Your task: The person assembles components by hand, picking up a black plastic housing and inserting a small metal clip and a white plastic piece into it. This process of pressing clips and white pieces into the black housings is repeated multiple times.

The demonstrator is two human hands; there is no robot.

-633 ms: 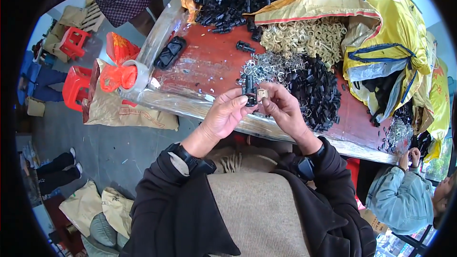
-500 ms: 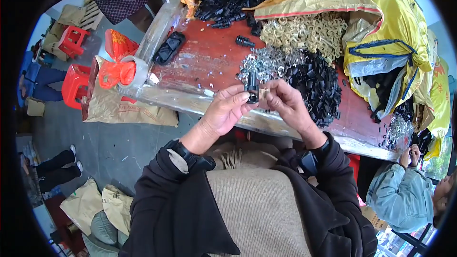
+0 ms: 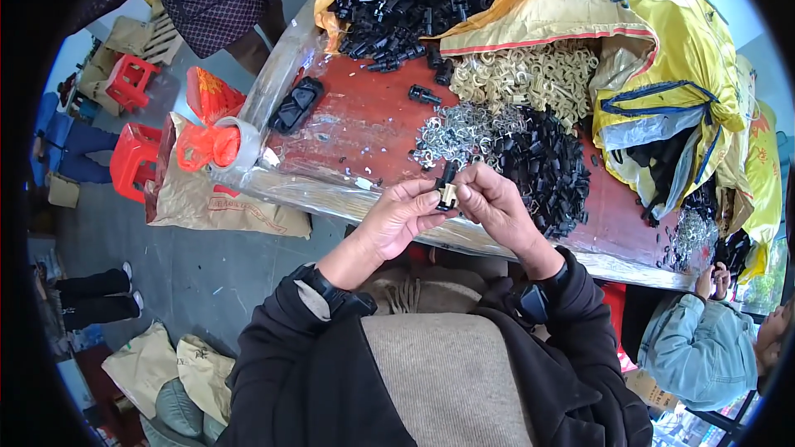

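A small black plastic fitting (image 3: 448, 174) is pinched between the thumb and fingers of my left hand (image 3: 396, 220), just over the table's near edge. Against its side sits a cream-coloured plastic clip (image 3: 448, 196). The thumb and forefinger of my right hand (image 3: 499, 209) are closed at this clip and cover part of it. Beyond my hands lie a heap of small shiny metal clips (image 3: 455, 134), a pile of black plastic pieces (image 3: 546, 174) and a mound of cream ring-shaped clips (image 3: 530, 79).
An orange sack (image 3: 327, 0) spills black fittings (image 3: 397, 12) onto the red table (image 3: 348, 128). One loose fitting (image 3: 423, 94) and a black case (image 3: 296, 105) lie there. Yellow sacks (image 3: 687, 41) stand right. A tape roll (image 3: 247, 145) hangs at the left corner. A co-worker's hands (image 3: 712, 280) are at far right.
The cream clip, earlier held beside the black fitting in my right fingers, now rests against it. The fitting has tilted, and my right fingers have closed in toward it.
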